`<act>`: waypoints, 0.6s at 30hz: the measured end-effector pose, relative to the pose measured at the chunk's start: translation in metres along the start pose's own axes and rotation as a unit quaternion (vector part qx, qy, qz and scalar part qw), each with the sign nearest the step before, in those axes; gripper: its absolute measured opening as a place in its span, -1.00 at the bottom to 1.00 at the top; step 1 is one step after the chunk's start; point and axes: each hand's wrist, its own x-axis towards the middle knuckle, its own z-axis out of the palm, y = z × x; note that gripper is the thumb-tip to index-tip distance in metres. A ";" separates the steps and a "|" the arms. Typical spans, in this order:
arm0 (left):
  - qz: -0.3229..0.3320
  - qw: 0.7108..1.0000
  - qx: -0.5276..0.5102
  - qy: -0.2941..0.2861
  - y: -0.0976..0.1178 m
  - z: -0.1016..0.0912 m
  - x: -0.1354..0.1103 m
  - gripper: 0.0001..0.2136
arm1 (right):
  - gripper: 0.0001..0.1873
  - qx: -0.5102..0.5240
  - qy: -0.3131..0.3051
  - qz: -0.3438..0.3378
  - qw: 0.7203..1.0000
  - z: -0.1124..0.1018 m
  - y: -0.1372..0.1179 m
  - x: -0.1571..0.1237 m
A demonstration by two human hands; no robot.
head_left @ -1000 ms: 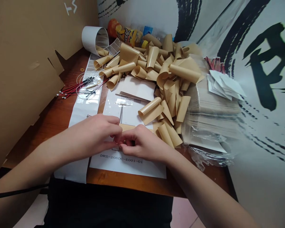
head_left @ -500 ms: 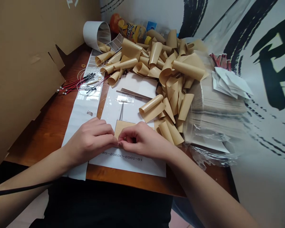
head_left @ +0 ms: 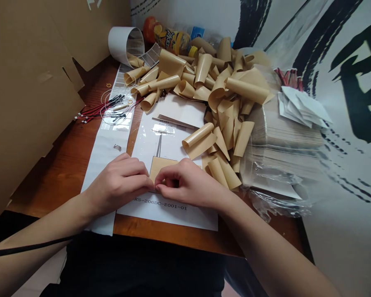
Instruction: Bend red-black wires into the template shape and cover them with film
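Note:
A tan square piece (head_left: 159,165) lies on a printed white sheet (head_left: 170,216) in front of me, its lower part hidden by my hands. My left hand (head_left: 123,177) is closed, with its fingertips together at the square's lower left corner. Right beside them, my right hand (head_left: 181,181) makes a pinch with thumb and index finger over the square's lower edge. Whatever the fingertips grip is too small or too covered to name. Just above the square, thin dark lines lead up to a clear plastic piece (head_left: 163,129).
Curled brown paper pieces (head_left: 204,70) heap up behind the sheet. At right stands a plastic-wrapped stack of cards (head_left: 284,140) with folded white papers (head_left: 303,107) on top. Red-and-black wires (head_left: 111,107) and a label strip (head_left: 100,165) lie left, beside a cardboard box (head_left: 27,103).
Both hands stay together at the square's lower edge, with only a tiny shift of the fingertips. The whole view has moved slightly.

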 end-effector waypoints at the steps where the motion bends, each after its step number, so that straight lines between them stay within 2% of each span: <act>1: -0.002 1.000 -0.001 0.000 0.000 0.000 0.000 -0.77 | -0.88 -0.001 0.001 -0.001 1.000 0.000 0.000 0.000; 18: -0.010 1.000 0.005 0.000 0.001 0.001 -0.002 -0.77 | -0.88 -0.002 0.002 -0.012 1.000 0.001 0.003 0.001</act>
